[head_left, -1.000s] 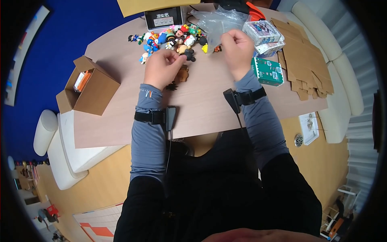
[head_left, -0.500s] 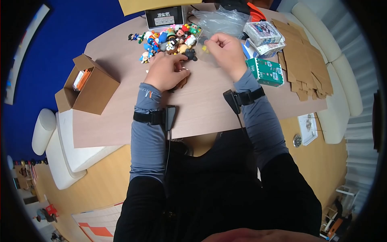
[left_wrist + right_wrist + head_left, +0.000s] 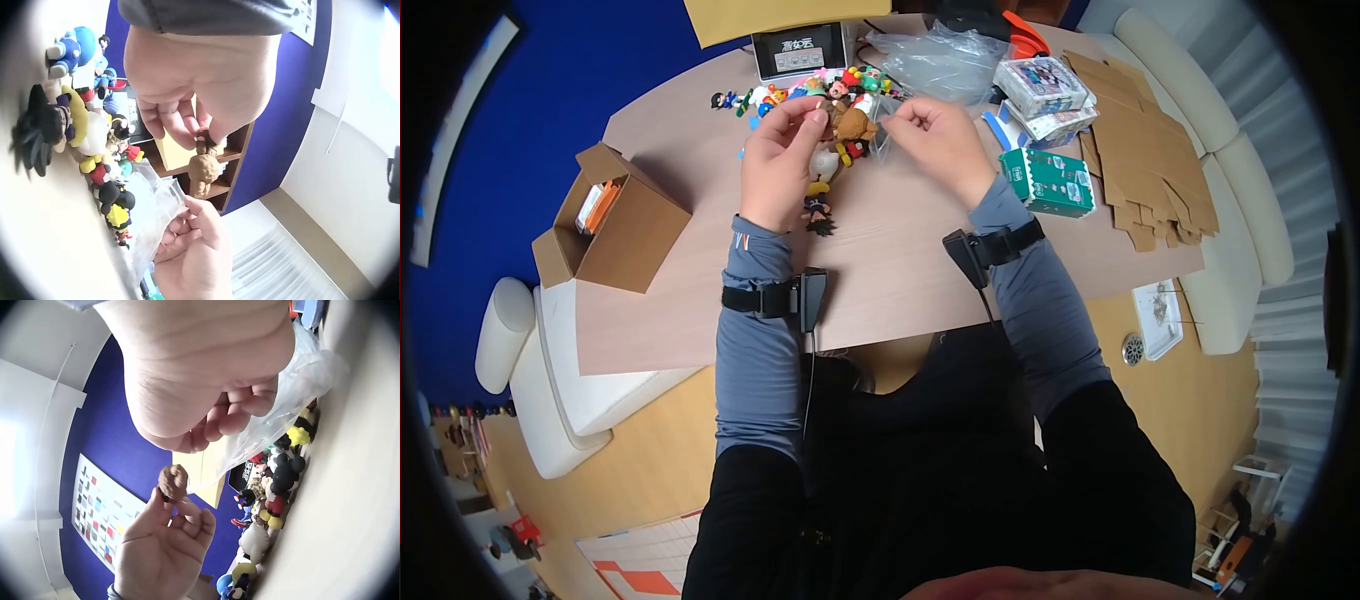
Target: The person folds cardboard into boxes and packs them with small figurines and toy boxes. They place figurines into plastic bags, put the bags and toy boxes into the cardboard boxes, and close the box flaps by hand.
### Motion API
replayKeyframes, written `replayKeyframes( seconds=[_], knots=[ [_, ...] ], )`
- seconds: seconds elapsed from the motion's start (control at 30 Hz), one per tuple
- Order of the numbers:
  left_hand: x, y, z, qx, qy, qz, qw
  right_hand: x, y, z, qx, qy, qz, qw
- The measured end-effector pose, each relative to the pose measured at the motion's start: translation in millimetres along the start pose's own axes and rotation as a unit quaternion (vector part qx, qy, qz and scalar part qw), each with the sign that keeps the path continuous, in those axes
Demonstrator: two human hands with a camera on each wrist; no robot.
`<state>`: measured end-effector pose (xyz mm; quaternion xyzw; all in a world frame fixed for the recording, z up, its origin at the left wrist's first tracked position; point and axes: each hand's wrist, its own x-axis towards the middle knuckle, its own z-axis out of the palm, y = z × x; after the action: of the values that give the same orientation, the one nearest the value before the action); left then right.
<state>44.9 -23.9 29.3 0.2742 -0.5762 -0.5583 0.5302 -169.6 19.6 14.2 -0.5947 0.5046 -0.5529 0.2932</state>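
Thumb and fingertips of my left hand [image 3: 775, 175] pinch a small brown toy figure [image 3: 204, 167], held up above the table. In the head view the brown figure overlaps the pile of small figures [image 3: 765, 98]. My right hand [image 3: 943, 145] has its fingers curled and pinches the edge of a clear plastic bag [image 3: 265, 428], which hangs beside the brown figure. Below the hands lie a dark-haired figure [image 3: 818, 212], a white rounded figure [image 3: 255, 542] and a black-eared figure in red and yellow [image 3: 284, 481].
An open cardboard box [image 3: 635, 235] stands at the left. On the right are a green patterned box [image 3: 1055, 183], stacked white boxes [image 3: 1045, 85] and flattened cardboard [image 3: 1145, 150]. More clear plastic [image 3: 945, 60] lies at the back, next to a small screen [image 3: 800, 52].
My left hand reached down to the brown figure on the table and has lifted it. The right hand has moved left and down with the bag, close to the left hand.
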Motion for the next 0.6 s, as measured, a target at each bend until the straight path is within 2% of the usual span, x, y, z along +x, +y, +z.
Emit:
replayKeyframes(
  seconds=[0.33,0.43,0.53,0.57,0.6],
  knots=[
    [-5.7,-0.4,12.9,0.044,0.017,-0.01,0.999,0.3,-0.5,0.1,0.003,-0.028,-0.018,0.999],
    [-7.9,3.2,18.0,0.05,0.009,-0.038,0.998,-4.2,-8.9,1.8,0.01,-0.05,0.0,0.999],
    [-8.7,-6.1,17.1,0.024,-0.08,-0.073,0.994,-4.7,-13.2,2.6,0.026,-0.057,0.004,0.998],
    [-8.9,-8.5,15.8,0.024,-0.08,-0.073,0.994,-4.9,-12.9,2.1,0.026,-0.057,0.005,0.998],
    [-8.7,-11.3,13.9,0.062,-0.104,-0.078,0.99,-5.2,-12.5,1.0,0.026,-0.065,0.009,0.997]
  ],
)
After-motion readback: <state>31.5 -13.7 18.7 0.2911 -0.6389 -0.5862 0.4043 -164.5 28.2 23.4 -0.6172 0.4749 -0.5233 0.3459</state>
